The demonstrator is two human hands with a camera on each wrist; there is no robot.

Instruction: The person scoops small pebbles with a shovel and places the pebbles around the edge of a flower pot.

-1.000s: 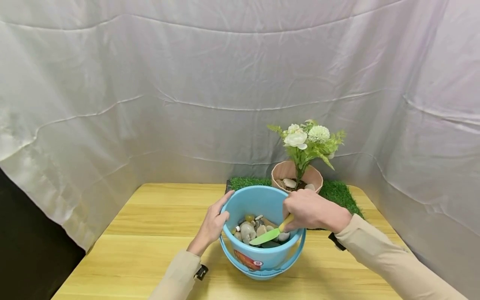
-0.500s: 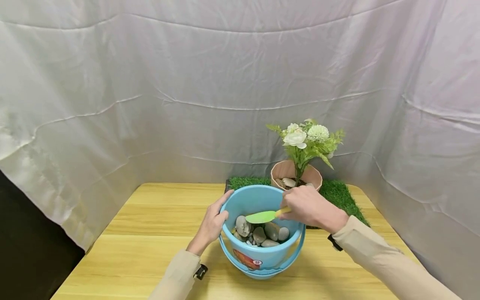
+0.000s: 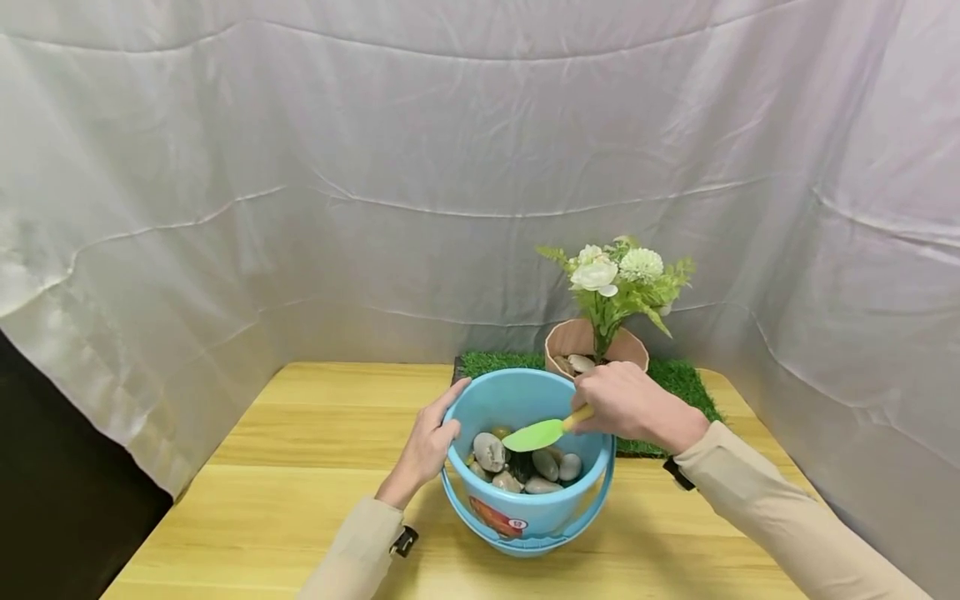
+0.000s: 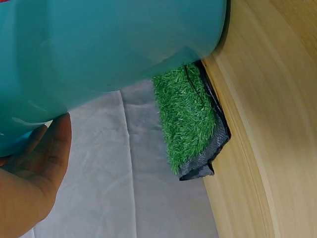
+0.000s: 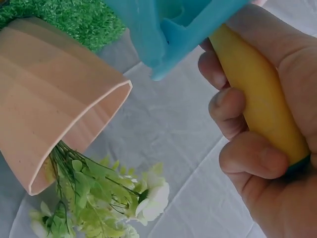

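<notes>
A light blue bucket (image 3: pixel 536 518) stands upright on the table, with several smooth stones (image 3: pixel 546 465) in its bottom. At its left rim, my left hand (image 3: pixel 426 450) grips the wall, thumb by the rim and fingers along the outside. The left wrist view shows those fingers (image 4: pixel 58 148) against the bucket's side. My right hand (image 3: pixel 637 406) holds a small trowel by its yellow handle (image 5: pixel 257 91), fingers wrapped round it. The trowel's green blade (image 3: pixel 534 436) is inside the bucket, tilted over the stones and partly covering them.
Behind the bucket, a pink pot (image 3: pixel 566 340) with white artificial flowers (image 3: pixel 596 277) and pale stones stands on a green turf mat (image 3: pixel 675 390). The wooden table (image 3: pixel 322 450) extends to both sides. Grey cloth (image 3: pixel 450 167) hangs around it.
The trowel blade has risen from low among the stones near the bucket's front to above them. The stones have shifted, with larger grey ones now on top. My left hand stays on the rim.
</notes>
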